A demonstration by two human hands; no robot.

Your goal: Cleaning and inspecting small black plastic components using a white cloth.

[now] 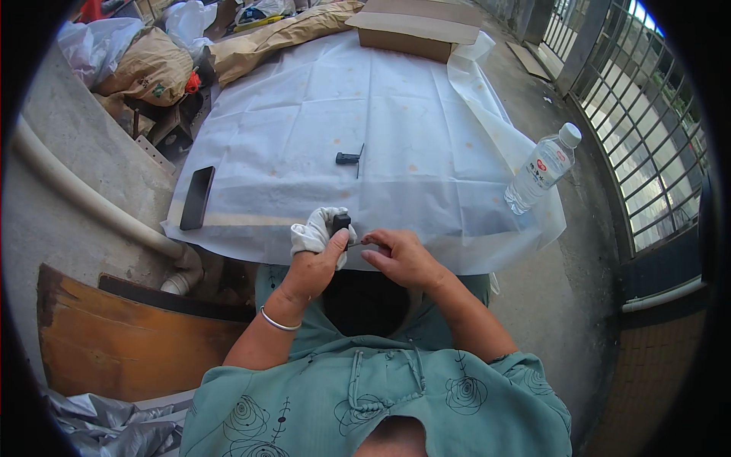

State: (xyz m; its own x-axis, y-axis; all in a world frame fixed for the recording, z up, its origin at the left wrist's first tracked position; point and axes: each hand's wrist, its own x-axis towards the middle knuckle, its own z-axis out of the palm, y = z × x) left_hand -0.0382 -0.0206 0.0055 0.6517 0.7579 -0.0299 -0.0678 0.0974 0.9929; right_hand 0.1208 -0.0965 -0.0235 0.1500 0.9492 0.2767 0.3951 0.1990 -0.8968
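My left hand [316, 266] is closed on a small black block-shaped part [342, 222], with the bare thumb pressed against it. White fabric [312, 231], either a cloth or part of a glove, lies around that hand's fingers. Close on the right, my right hand [402, 257] has its thumb and fingers drawn together. A thin dark rod [355, 244] runs from its fingertips toward the black part; its kind is too small to make out. Farther out on the covered table [289, 152] lies another small black part [348, 158] with a thin crosspiece at one end.
A black phone [197, 199] lies at the table's left edge. Toward the right edge is a clear water bottle [541, 169]. An open cardboard box [411, 34] sits at the far end, with brown paper [282, 36] beside it. Bags [152, 68] are piled far left; a barred gate [640, 114] stands right.
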